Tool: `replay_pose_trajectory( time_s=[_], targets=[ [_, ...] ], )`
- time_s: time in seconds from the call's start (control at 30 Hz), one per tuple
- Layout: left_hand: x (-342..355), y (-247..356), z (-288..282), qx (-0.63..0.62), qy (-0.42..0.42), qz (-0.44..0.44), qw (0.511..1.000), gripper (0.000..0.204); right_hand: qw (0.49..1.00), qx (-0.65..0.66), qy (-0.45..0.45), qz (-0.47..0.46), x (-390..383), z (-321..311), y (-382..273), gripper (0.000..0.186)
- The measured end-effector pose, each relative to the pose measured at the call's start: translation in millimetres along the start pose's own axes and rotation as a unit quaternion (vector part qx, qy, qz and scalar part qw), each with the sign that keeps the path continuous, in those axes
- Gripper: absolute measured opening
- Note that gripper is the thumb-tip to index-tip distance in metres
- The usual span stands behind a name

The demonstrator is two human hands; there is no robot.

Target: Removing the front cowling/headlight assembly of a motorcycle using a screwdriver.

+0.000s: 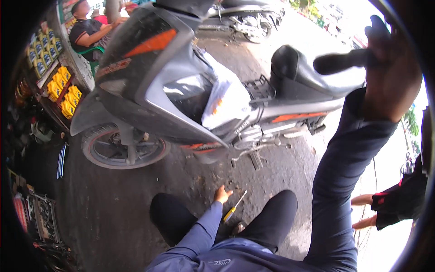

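Observation:
My left hand [222, 195] reaches low between my knees, above the dark ground. Its finger and thumb are apart, and no object shows in it. Beside it, to the right, a screwdriver [230, 213] with a yellow handle lies on the ground, its shaft slanting away from me. My right hand [392, 77] is raised at the upper right, large and in shadow. Its thumb and a finger stand apart, and I see nothing held in it. In front of me stands a grey and black motorbike [253, 131] with orange stripes, its front wheel [127, 147] to the left.
Yellow bottles [63, 90] and other bottles [44, 52] fill a rack at the left. A seated person [88, 34] is behind it. Another motorbike [247, 20] stands at the back. At the right edge is a person in dark shorts [396, 201]. Metal parts [45, 217] lie lower left.

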State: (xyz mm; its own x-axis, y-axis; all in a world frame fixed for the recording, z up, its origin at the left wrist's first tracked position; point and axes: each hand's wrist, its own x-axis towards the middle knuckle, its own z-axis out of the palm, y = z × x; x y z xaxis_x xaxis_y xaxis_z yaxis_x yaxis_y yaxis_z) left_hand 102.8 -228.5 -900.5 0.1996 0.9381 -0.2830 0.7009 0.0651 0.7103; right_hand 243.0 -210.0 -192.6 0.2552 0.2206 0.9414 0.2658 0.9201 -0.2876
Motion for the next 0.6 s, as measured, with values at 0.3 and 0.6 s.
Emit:
replay_pose_trajectory(
  time_s=[0.3, 0.6],
  targets=[
    [-155, 96, -256, -0.146, -0.078, 0.115, 0.979, 0.022, 0.967, -0.085, 0.125, 0.204, -36, -20, -31, 0.041],
    [-303, 83, -528, -0.343, 0.174, -0.143, 0.912, 0.018, 0.611, -0.479, 0.13, 0.616, -177, -117, -72, 0.057]
  ],
)
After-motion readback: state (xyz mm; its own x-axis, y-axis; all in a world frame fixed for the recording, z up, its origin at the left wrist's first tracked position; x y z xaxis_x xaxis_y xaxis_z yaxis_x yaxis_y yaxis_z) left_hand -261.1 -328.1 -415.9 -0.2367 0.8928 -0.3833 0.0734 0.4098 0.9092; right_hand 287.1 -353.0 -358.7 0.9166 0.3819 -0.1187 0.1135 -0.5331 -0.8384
